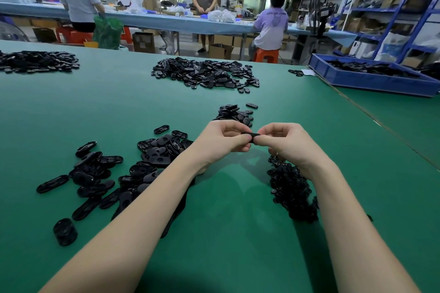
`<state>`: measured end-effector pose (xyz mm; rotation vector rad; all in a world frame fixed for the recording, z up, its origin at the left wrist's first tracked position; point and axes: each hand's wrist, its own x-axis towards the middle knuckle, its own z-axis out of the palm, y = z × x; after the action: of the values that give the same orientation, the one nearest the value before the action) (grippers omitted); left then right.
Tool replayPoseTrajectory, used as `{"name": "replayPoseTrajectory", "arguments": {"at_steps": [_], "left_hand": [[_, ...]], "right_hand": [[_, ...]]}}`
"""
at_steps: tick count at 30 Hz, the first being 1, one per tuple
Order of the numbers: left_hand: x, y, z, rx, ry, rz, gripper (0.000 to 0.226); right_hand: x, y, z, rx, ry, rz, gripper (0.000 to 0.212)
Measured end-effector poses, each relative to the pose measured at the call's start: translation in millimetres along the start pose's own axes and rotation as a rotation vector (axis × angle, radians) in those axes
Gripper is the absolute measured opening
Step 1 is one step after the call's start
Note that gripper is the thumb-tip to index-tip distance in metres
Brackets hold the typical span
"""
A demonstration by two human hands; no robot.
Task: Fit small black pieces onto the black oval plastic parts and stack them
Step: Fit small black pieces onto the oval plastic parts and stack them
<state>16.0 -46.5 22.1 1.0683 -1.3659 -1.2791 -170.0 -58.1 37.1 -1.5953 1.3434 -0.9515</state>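
Above the green table point(226, 221) my left hand point(223, 141) and my right hand point(283, 144) pinch one black oval part point(251, 137) between them, fingers curled round its two ends. Most of the part is hidden by my fingers, and I cannot tell whether a small piece sits on it. Loose black oval parts point(100, 178) lie scattered under and left of my left forearm. A heap of small black pieces point(291, 190) lies under my right wrist. Just beyond my hands sits a small pile of oval parts point(234, 113).
A bigger heap of black parts point(204, 74) lies farther back, another heap point(38, 60) at far left. A blue tray point(371, 76) of black parts stands at the right. A short black stack point(64, 232) stands near left. Three people work at a far bench.
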Motion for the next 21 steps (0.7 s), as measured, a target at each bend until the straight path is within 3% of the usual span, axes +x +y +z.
{"name": "replayPoseTrajectory", "arguments": {"at_steps": [9, 21], "left_hand": [[-0.5, -0.6, 0.3, -0.039, 0.050, -0.021, 0.015], [-2.4, -5.8, 3.7, -0.080, 0.046, -0.048, 0.015]], "right_hand": [[4.5, 2.7, 10.0, -0.068, 0.096, -0.054, 0.013], [5.9, 13.2, 13.0, -0.026, 0.098, -0.031, 0.015]]}}
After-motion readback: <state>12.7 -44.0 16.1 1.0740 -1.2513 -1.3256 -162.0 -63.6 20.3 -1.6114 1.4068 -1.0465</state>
